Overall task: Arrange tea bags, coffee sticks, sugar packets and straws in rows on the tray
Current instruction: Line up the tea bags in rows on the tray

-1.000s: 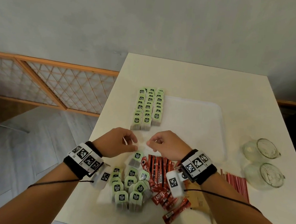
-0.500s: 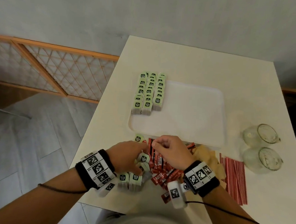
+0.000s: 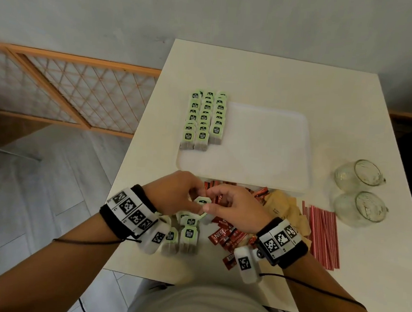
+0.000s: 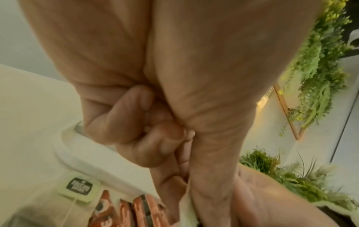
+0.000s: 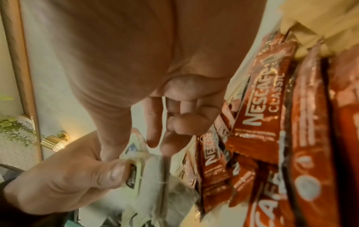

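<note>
Both hands meet over the loose pile in front of the tray. My left hand (image 3: 193, 198) and right hand (image 3: 211, 201) pinch one green-tagged tea bag (image 3: 202, 204) between them. In the right wrist view the left thumb presses on its tag (image 5: 134, 173), and the pouch (image 5: 153, 170) and string hang below. Three rows of tea bags (image 3: 204, 119) lie along the left side of the white tray (image 3: 261, 147). Loose tea bags (image 3: 188, 232) lie under the hands, with red coffee sticks (image 3: 223, 236) to their right. Right of those lie tan sugar packets (image 3: 284, 207) and red-striped straws (image 3: 321, 237).
Two glass cups (image 3: 358, 176) (image 3: 359, 210) lie on their sides at the table's right, beside the straws. The table's left edge (image 3: 137, 151) drops to the floor next to a wooden lattice panel (image 3: 77, 93). One more tagged tea bag (image 4: 79, 186) lies near the tray's rim.
Both hands drew back from the tray's front edge to the loose pile. They now hold a single tea bag raised between them. The head view tilted further down.
</note>
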The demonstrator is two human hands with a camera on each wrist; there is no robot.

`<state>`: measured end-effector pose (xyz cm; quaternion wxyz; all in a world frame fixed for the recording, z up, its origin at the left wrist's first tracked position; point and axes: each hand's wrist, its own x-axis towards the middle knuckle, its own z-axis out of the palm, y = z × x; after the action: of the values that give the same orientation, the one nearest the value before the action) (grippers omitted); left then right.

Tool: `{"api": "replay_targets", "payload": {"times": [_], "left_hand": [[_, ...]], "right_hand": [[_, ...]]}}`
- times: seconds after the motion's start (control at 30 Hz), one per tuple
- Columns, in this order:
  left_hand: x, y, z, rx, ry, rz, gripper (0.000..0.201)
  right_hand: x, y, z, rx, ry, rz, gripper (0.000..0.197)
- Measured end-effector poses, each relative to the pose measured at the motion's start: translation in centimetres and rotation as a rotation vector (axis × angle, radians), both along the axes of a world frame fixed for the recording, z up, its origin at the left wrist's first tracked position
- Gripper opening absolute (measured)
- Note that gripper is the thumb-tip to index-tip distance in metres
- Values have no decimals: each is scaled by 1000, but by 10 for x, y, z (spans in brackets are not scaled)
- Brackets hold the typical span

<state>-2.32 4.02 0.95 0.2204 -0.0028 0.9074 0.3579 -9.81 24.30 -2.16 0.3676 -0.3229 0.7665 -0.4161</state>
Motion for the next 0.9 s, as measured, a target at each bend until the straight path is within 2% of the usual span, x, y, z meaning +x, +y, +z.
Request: {"api": "replay_targets", "payload": {"times": [0.03,0.13,0.27,0.3,0.37,0.43,0.57,0.67,0.73,0.9], "left_hand": [[-1,-1,2,24,-3,18,21],[-4,-2,7,80,2,67,19],[-4,-3,7,190,12,139,19],[-4,-3,7,214,19,158,19],[-2,-3,8,226,48,192,21],[1,-6,8,185,61,208,23],[9,-16,-4,6,-13,138,31],[15,-12,-15,-183,-94,23,39],[16,-6,-19,-226,-99,-26,32],[13,-7,-19,-131,-95,-37,8]], "right_hand": [[0,0,-1,-5,-10,22,34],[0,-1,-6,-20,-31,64,26],[2,-1,-10,-8,-36,51,50],[2,-1,-11,-8,-33,51,48],[0,0,-9,-26,-39,33,23],[-1,2,-4,-52,-59,4,6],[-5,6,-2,-82,-79,-26,21],[-7,8,-4,-78,-95,-48,23],[-7,10,-6,-73,-80,-49,23],[-6,12,-9,-109,-104,-40,26]]}}
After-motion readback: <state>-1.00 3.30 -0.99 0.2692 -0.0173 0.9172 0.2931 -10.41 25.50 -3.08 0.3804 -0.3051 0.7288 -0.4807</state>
